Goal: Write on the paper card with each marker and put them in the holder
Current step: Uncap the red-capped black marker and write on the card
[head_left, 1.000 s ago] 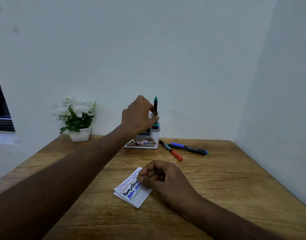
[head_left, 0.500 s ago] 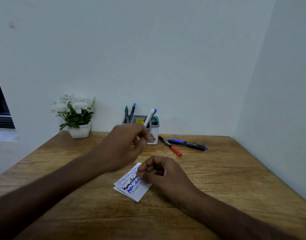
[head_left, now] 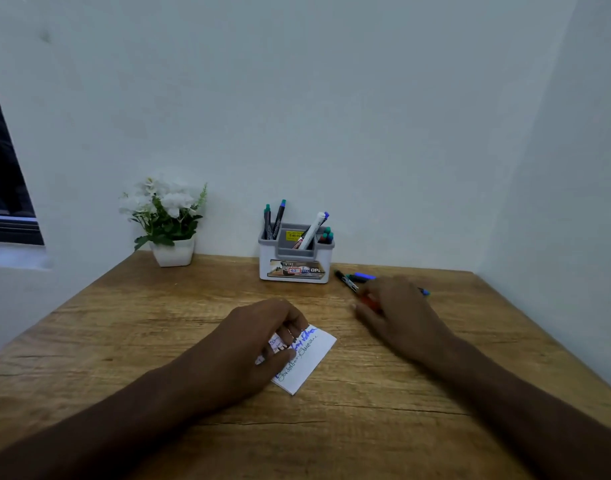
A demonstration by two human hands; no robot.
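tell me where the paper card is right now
In the head view the paper card lies on the table's near centre, under the left hand, before the holder.

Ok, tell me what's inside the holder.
The holder has two dark markers with teal caps at its left, a white marker with a blue cap leaning in the middle, and teal and red caps at its right. Its walls hide their lower ends.

Right hand (head_left: 397,311) blurred, hides red-capped marker (head_left: 347,281) (partly).

Left hand (head_left: 259,344) pressing paper card (head_left: 311,358), right hand (head_left: 397,310) over red-capped marker (head_left: 349,283), holder (head_left: 294,261) behind
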